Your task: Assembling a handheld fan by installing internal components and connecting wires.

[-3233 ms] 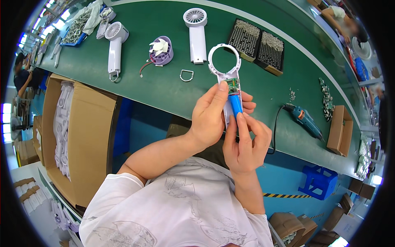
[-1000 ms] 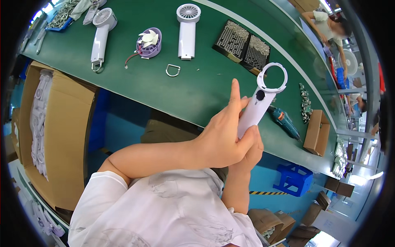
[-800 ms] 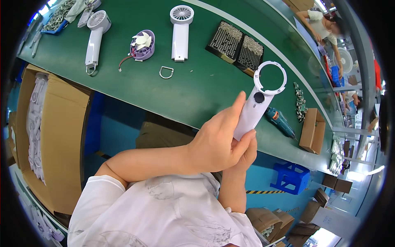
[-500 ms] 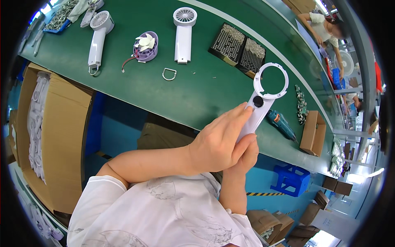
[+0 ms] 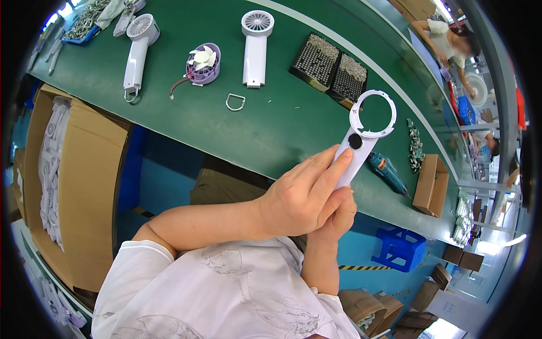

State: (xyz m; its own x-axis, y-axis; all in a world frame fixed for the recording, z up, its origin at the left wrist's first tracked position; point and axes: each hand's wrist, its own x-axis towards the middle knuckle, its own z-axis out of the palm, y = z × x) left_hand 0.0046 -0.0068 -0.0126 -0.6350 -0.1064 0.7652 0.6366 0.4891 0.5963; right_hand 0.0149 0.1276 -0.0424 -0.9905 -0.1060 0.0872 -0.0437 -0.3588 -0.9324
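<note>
A white handheld fan housing (image 5: 358,157) with an open ring head and a round black disc on its handle is held tilted over the bench's front edge. My left hand (image 5: 296,195) lies along the handle, fingers closed on it and a fingertip just below the disc. Around the handle's lower end is my right hand (image 5: 337,220), partly hidden behind the left. A white fan (image 5: 255,53) and a second fan with a metal loop (image 5: 137,53) lie farther off. Between them sits a purple motor unit (image 5: 210,73) with white blades and red wire. A D-shaped metal ring (image 5: 235,102) lies nearer.
Two black trays of screws (image 5: 315,62) stand beyond the housing. A teal electric screwdriver (image 5: 388,172) and a small cardboard box (image 5: 430,185) are on the right. At the left stands a large carton (image 5: 93,186) of white parts. A co-worker (image 5: 446,48) sits across the bench.
The housing has turned slightly in my hands, and my left fingertip has slid up nearer the black disc. The whole view has shifted a little; the bench items stay put.
</note>
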